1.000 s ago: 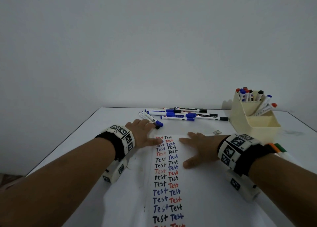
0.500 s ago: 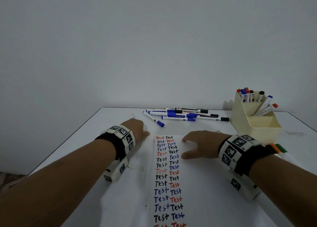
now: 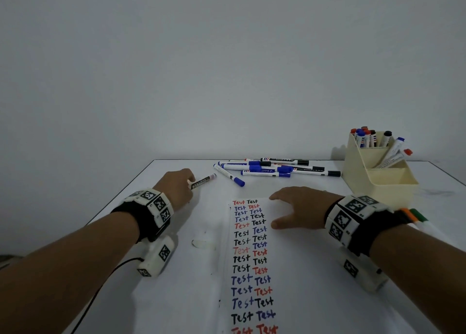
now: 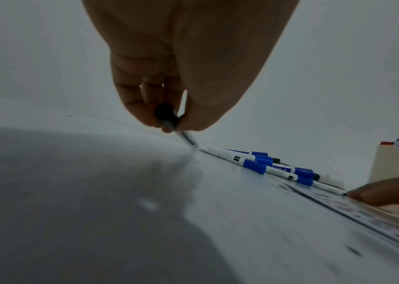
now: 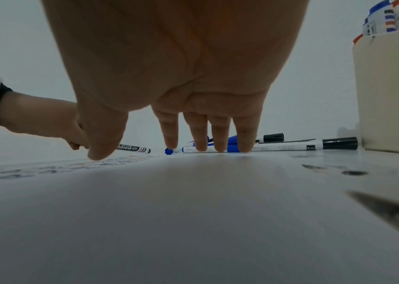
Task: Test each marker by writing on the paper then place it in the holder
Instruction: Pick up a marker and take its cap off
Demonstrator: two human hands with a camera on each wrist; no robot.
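— White-barrelled marker (image 3: 203, 181) with a black cap end, who had it?
— The left hand (image 3: 176, 188), fingers curled and pinching the capped end, just left of the top of the white paper sheet (image 3: 302, 270); its far end pointed toward the loose pile of blue- and black-capped markers (image 3: 272, 168) beyond the paper. I'd judge it was held low that way to bring it over for uncapping.
— And the right hand (image 3: 298, 207)?
— Spread and holding nothing, fingertips (image 5: 219, 148) down on the paper's top edge, likely pinning the sheet for writing.
— The cream plastic holder (image 3: 378, 180)?
— Right of the paper's top corner, already stocked with markers.
— Room to write?
— Bare paper lay right of the columns of "Test" (image 3: 252, 245), under that hand
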